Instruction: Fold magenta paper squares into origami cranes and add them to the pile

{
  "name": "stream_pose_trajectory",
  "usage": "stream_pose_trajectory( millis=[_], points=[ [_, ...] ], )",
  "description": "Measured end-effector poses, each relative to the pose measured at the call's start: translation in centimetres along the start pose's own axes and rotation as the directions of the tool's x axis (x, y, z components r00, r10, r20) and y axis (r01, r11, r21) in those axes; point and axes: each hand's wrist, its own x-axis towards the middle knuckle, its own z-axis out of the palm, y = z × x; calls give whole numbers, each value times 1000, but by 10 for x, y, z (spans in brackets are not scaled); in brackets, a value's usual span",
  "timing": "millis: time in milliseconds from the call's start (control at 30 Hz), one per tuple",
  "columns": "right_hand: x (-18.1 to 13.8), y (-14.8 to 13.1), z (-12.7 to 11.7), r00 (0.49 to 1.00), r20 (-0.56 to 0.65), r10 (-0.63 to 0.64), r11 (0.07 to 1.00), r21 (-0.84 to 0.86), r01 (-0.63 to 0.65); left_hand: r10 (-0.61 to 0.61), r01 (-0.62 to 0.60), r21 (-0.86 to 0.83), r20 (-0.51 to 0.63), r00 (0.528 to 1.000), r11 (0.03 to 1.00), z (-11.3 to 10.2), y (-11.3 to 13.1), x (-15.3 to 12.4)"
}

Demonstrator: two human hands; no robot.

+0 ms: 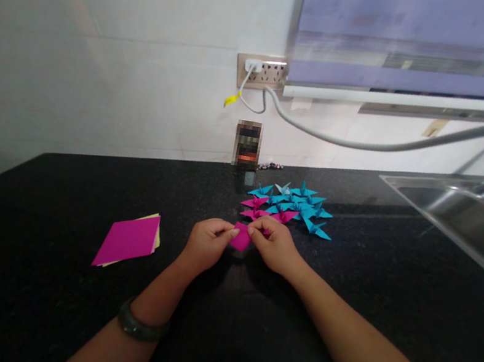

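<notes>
A small folded square of magenta origami paper (241, 238) is held just above the black countertop (81, 190). My left hand (208, 242) pinches its left edge between thumb and fingers. On the opposite side, my right hand (275, 243) grips the upper right edge with thumb and forefinger. Right behind the hands lie several folded paper cranes, blue ones (298, 206) and a few magenta ones (285, 216), with a pale one (283, 188) at the back. Part of a magenta crane is hidden by my right hand.
To the left lies a stack of square paper (131, 241), magenta on top with yellow beneath. A phone-like object with a blurred front (247, 144) leans on the wall. A steel sink (464, 220) is at the right. A grey cable (347, 142) hangs from the wall socket (261, 72).
</notes>
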Motion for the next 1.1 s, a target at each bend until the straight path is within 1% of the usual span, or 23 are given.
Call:
stream_pose_trajectory(
  millis=[300, 400, 500, 567, 667, 733, 800, 933, 1100],
  points=[
    [1, 2, 0, 999, 34, 40, 998, -60, -38, -81, 78, -75, -35, 996, 994, 2, -1, 1],
    [1, 3, -1, 999, 48, -12, 993, -115, 18, -101, 99, -132, -9, 995, 986, 3, 1, 2],
    [0, 2, -2, 991, 104, -85, 971, -213, 105, -108, 107, -186, 4, 994, 977, 4, 3, 2],
    [-1, 1, -3, 982, 148, -118, 951, -267, 155, -92, 91, -159, 1, 996, 983, 4, 3, 2],
    [-2, 0, -3, 973, 177, -151, 933, -299, 199, -31, 31, -49, -8, 999, 998, 2, 2, 2],
    [-2, -1, -3, 977, 156, -143, 941, -285, 183, 7, -7, 11, -18, 1000, 1000, 1, 1, 2],
    [-2, -1, -2, 988, 113, -108, 960, -247, 133, 32, -31, 36, -29, 999, 999, 0, 1, 1],
    [-2, 0, 1, 998, 51, -41, 991, -128, 47, 50, -49, 20, -47, 998, 999, 0, 0, 0],
    [-2, -1, 5, 1000, 13, 17, 1000, -10, -17, 24, -25, -8, -84, 996, 1000, 1, 2, 0]
  ],
)
